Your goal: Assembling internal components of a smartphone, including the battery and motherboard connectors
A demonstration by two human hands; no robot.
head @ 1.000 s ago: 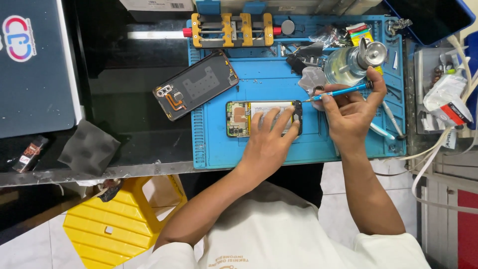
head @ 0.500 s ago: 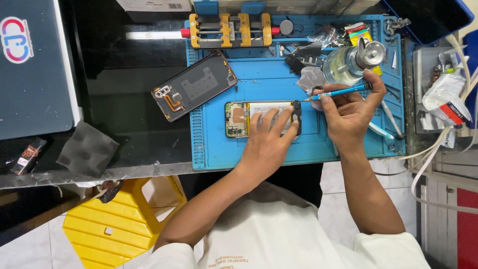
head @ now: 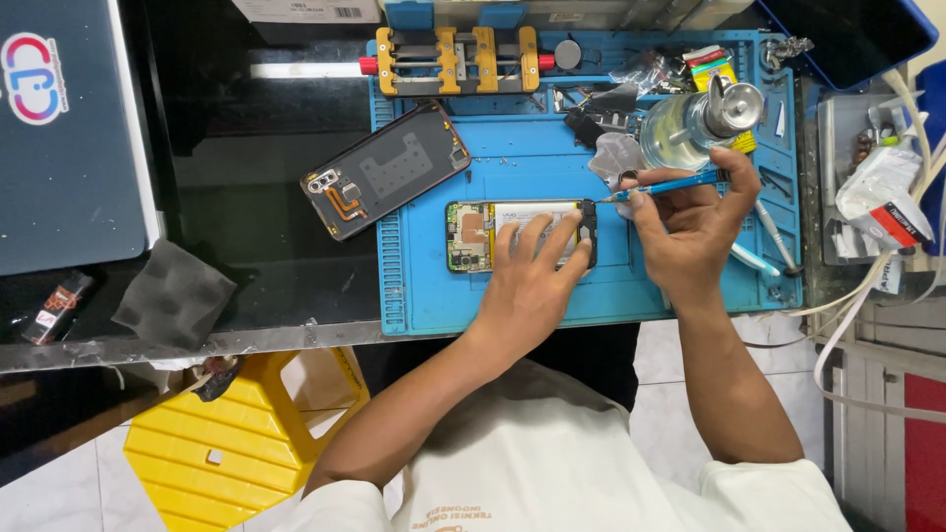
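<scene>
An opened phone [head: 471, 234] with its circuit board showing lies on the blue work mat [head: 512, 158]. My left hand [head: 532, 276] presses flat on the phone, fingers spread across its middle and right end. My right hand [head: 695, 222] holds a blue screwdriver [head: 665, 185], whose tip points left at the phone's right end. The phone's dark back cover [head: 386, 167] rests face down, partly on the mat's left edge.
A clear glass dispenser bottle [head: 690, 123] stands behind my right hand. An orange clamp jig [head: 453, 59] and small parts lie at the mat's far edge. A grey cloth [head: 172, 294] sits on the dark desk left. A yellow stool [head: 236, 433] stands below.
</scene>
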